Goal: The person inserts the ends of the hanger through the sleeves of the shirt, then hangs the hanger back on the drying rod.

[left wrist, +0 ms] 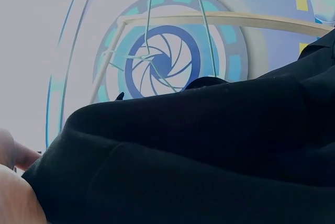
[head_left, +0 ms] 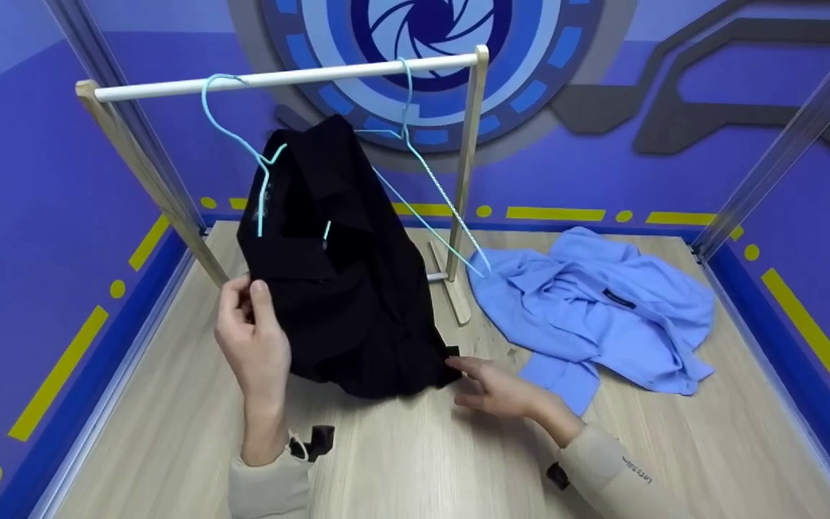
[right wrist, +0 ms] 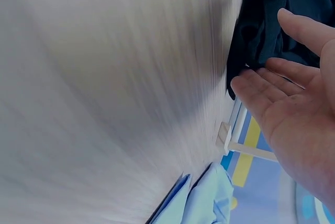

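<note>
A black shirt (head_left: 357, 288) hangs in loose folds from a light-blue hanger (head_left: 262, 162) hooked on the rack's rod. Part of the hanger is hidden inside the cloth. At the left edge of the shirt, my left hand (head_left: 256, 339) pinches the fabric between thumb and fingers. In the left wrist view the black cloth fills the lower part, beside the left hand (left wrist: 15, 192). My right hand (head_left: 494, 389) has its fingers extended, fingertips right at the shirt's lower right corner. The right wrist view shows that hand (right wrist: 298, 93) palm up beside the dark folds.
A white rod (head_left: 292, 79) on wooden posts forms the rack. A second light-blue hanger (head_left: 429, 166) hangs bare at its right. On the wooden table (head_left: 400, 468) lies a crumpled blue shirt (head_left: 602, 310), right of the rack's foot (head_left: 451, 288). Blue-purple walls enclose the table.
</note>
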Tool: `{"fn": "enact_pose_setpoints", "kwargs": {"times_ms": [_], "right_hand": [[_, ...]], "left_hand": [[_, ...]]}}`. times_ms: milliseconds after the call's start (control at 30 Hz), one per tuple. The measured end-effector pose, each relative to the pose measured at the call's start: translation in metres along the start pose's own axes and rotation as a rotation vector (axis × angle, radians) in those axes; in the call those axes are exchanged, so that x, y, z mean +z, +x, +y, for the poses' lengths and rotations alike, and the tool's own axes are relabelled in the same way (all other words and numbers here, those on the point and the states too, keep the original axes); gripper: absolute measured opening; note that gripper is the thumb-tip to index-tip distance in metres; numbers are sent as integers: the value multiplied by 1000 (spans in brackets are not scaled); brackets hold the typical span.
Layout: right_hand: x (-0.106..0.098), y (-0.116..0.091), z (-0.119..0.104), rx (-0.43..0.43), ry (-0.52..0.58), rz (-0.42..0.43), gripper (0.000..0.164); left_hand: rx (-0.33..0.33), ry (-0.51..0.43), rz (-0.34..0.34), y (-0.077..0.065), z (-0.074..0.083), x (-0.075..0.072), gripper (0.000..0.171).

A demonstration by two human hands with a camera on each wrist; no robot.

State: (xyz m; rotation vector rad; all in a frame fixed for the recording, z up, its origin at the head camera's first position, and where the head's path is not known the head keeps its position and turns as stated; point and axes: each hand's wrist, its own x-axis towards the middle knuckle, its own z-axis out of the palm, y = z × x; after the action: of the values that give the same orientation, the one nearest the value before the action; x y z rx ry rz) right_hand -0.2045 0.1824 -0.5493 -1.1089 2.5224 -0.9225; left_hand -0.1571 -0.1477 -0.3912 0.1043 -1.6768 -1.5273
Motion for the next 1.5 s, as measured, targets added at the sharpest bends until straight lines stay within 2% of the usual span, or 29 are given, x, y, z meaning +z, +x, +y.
{"fn": "enact_pose_setpoints", "kwargs": {"times_ms": [300,467,967,1100,1267,1500], "right_hand": [[-2,1,0,24,-12,-22,61],[-1,1,1,5,-32,-24,61],[-3,-2,3,-32,-2,-21,55],[-5,-3,4,-21,-21,-24,54],[-8,-5,6,-53,-38,0,54],[-17,-11,9,-23,17,13,54]], "left_hand": [[-9,-11,-30,8,1,3,22],[-16,-6,-34,11,1,4,22],[-39,34,-75,19,-12,12,21],[-49,53,-72,20,-13,12,21],[-52,81,-65,22,-15,11,21],[-63,132,-34,24,-16,7,18]]}}
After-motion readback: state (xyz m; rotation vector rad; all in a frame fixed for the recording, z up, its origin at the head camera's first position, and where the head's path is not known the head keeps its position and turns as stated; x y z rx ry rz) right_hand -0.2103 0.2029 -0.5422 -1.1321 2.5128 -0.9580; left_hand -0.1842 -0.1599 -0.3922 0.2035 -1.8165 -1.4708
